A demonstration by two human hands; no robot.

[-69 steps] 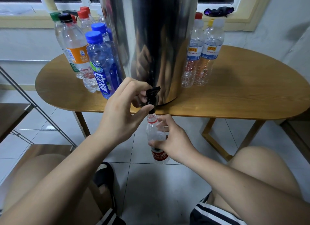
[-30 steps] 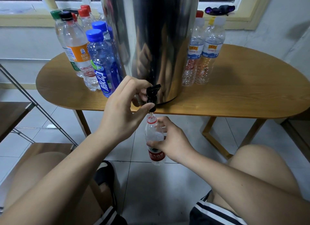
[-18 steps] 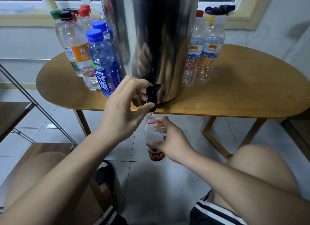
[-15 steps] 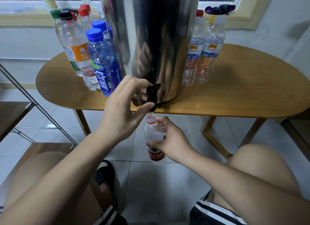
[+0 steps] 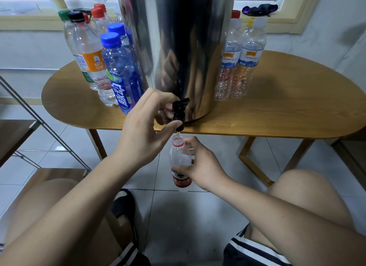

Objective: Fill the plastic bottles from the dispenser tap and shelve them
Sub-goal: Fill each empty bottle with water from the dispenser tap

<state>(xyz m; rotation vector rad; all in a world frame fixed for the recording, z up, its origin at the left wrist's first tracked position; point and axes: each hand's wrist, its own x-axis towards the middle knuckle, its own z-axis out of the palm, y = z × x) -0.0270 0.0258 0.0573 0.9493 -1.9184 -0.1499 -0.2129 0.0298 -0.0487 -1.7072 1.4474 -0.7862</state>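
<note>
The steel dispenser (image 5: 178,47) is filling the middle of the table (image 5: 297,115), blocking any straight reach to the back. A cluster of capped bottles (image 5: 111,67) is crowding its left flank, and a pair of bottles (image 5: 237,63) is hugging its right. Bare wood is stretching away right of that pair (the widest opening in view). Under the tap (image 5: 179,113), the left hand (image 5: 142,131) and the right hand (image 5: 202,166) with its bottle (image 5: 178,158) are occupying the gap at the table edge. A slanting rack frame (image 5: 39,123) is hemming in the left side, and raised knees (image 5: 307,190) are narrowing the floor space.
</note>
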